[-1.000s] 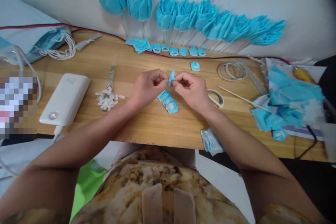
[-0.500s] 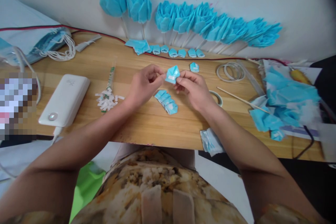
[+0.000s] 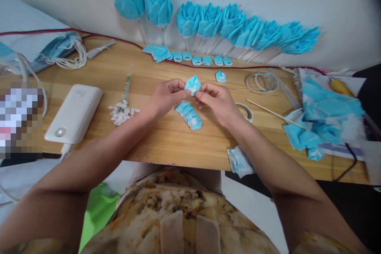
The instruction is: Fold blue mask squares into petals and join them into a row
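A small folded blue petal [image 3: 192, 83] is pinched between both hands above the middle of the wooden table [image 3: 178, 143]. My left hand [image 3: 166, 96] grips its left edge with fingers closed. My right hand [image 3: 216, 101] holds its right edge, fingers curled. Just under the hands lies a short row of folded blue petals [image 3: 189, 114] on the table. One single petal [image 3: 220, 76] lies a little beyond my right hand.
Blue paper flowers on sticks [image 3: 208, 20] lean on the wall, with a row of small petals [image 3: 202, 59] below. A white power bank [image 3: 74, 112], cut tape bits [image 3: 121, 112], tape rings [image 3: 262, 81], a wooden stick [image 3: 274, 114] and a blue fabric pile [image 3: 327, 115] lie around.
The petal went from edge-on to face-up between my fingers, then dropped slightly toward the table. Both hands stayed over the same spot.
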Tool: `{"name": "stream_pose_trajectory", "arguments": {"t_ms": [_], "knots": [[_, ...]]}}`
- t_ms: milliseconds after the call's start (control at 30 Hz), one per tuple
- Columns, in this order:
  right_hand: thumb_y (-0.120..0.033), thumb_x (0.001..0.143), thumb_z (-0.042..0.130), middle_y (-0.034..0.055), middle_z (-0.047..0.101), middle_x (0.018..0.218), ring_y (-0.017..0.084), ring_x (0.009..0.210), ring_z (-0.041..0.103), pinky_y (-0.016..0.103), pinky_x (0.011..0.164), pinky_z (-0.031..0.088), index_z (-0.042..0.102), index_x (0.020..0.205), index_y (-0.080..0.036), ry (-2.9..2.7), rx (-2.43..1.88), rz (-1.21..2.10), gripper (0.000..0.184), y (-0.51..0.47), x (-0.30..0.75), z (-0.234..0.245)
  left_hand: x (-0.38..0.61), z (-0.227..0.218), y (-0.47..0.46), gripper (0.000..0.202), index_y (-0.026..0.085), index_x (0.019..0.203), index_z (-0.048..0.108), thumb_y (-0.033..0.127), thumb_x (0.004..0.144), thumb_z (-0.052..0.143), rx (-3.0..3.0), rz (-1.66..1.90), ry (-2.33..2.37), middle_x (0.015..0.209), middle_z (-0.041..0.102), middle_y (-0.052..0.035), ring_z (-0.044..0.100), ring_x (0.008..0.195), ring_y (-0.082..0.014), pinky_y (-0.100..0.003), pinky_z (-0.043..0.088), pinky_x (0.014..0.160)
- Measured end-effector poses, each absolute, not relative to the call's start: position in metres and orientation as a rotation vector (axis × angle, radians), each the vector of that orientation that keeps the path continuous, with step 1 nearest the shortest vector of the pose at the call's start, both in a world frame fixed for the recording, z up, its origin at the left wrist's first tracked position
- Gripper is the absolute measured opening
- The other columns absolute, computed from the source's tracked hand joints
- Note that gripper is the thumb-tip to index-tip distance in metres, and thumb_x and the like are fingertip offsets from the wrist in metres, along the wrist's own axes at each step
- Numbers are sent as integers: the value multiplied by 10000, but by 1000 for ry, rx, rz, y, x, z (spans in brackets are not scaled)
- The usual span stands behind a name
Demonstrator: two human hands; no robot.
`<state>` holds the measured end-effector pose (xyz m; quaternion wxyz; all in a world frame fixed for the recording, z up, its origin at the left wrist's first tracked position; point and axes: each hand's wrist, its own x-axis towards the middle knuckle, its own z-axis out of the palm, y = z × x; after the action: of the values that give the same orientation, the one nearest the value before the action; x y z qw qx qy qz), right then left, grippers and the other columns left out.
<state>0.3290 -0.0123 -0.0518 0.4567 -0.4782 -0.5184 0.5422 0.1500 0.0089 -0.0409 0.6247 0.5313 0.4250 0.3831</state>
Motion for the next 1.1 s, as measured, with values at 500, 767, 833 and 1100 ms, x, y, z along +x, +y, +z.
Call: {"name": "stream_pose_trajectory", "arguments": {"t_ms": [500,767,833,1100], "knots": [[-313,786,697,-50,541,618,94,574,453,282,560,340,595,695,-218,-1450,-1240,1029,167,-12,329,-55,149,-58,2,40,192,814,710,196,840,680,1874,1262,1089,550,433,67,363,513,-78,-254,282,531],[-295,795,670,-45,551,630,102,590,473,289,583,364,567,690,-221,-1547,-1250,915,164,-14,327,-57,148,-62,3,153,196,932,797,210,861,662,2005,1166,1130,547,426,67,381,507,-88,-274,274,535],[-288,798,667,-44,565,634,104,597,481,287,585,365,566,694,-222,-1562,-1259,898,160,-14,327,-57,148,-62,2,156,196,914,797,209,868,648,2022,1149,1143,555,460,56,400,515,-91,-276,281,539],[-263,799,658,-41,563,644,105,595,474,291,581,356,561,691,-219,-1582,-1292,872,152,-15,326,-55,148,-55,-1,148,201,855,764,215,875,618,2058,1074,1211,572,532,36,433,537,-101,-280,291,551]]}}
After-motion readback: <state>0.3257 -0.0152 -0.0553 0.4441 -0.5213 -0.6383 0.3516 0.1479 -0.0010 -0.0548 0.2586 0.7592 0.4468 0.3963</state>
